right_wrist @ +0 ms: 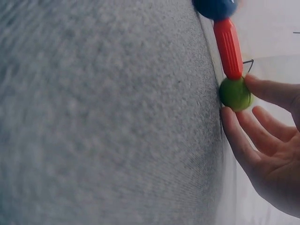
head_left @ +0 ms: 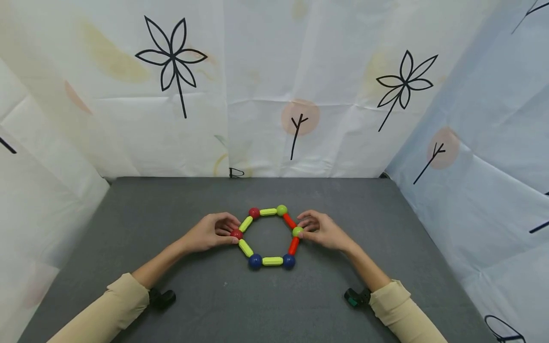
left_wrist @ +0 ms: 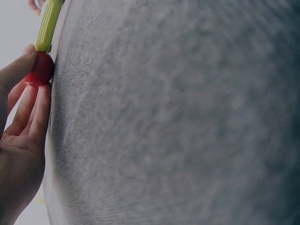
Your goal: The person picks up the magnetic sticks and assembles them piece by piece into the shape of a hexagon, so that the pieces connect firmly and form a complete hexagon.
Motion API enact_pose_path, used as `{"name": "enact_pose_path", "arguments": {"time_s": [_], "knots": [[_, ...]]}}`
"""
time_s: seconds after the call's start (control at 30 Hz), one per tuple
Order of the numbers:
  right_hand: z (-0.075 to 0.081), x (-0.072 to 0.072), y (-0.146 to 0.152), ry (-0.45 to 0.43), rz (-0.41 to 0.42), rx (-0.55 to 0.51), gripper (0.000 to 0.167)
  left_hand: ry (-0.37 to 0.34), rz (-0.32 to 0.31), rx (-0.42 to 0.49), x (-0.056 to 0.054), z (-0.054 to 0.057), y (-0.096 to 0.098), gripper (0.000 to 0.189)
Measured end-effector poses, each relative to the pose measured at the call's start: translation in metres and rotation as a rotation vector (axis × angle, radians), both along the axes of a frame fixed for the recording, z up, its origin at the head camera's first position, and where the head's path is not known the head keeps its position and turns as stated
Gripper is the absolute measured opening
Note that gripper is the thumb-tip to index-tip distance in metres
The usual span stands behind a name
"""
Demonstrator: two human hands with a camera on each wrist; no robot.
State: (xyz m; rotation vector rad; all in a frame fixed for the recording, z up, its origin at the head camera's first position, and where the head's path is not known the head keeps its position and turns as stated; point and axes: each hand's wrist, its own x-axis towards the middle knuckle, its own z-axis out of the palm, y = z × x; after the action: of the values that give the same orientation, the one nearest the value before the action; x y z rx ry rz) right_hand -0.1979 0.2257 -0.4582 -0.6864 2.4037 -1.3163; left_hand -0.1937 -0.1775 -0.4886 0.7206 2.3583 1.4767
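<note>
A closed six-sided ring of balls and ribbed rods lies flat on the grey table. At its left corner, my left hand [head_left: 209, 233] pinches a red ball [head_left: 236, 234] between thumb and fingers. My right hand [head_left: 322, 230] pinches a green ball [head_left: 298, 232] at the right corner. Another red ball [head_left: 254, 213] and another green ball [head_left: 281, 209] form the far side, joined by a yellow-green rod [head_left: 268, 212]. Two blue balls [head_left: 255, 261] make the near corners. Red rods [head_left: 293, 246] run along the right side. The right wrist view shows a red rod [right_wrist: 228, 49] meeting the held green ball [right_wrist: 236, 93].
The grey table top [head_left: 171, 205] reaches back to a white patterned cloth [head_left: 257, 71], which hangs behind it and along both sides. Dark wrist devices [head_left: 162, 299] sit below each forearm, near the rolled beige sleeves.
</note>
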Motion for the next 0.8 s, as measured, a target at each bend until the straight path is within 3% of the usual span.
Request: {"name": "enact_pose_path", "arguments": {"time_s": [0.17, 0.3, 0.53, 0.8], "knots": [[0.0, 0.001, -0.002, 0.036, -0.022, 0.011, 0.047, 0.014, 0.03, -0.026, 0.001, -0.001, 0.005, 0.047], [0.001, -0.002, -0.003, 0.039, -0.013, 0.019, 0.046, 0.024, 0.016, -0.058, -0.004, 0.002, 0.006, 0.052], [0.009, -0.015, -0.014, 0.056, -0.039, 0.044, 0.046, 0.043, -0.002, -0.083, -0.025, 0.016, 0.019, 0.058], [0.009, -0.038, -0.034, 0.076, 0.006, 0.066, 0.046, 0.074, -0.03, -0.087, -0.047, 0.017, 0.045, 0.054]]}}
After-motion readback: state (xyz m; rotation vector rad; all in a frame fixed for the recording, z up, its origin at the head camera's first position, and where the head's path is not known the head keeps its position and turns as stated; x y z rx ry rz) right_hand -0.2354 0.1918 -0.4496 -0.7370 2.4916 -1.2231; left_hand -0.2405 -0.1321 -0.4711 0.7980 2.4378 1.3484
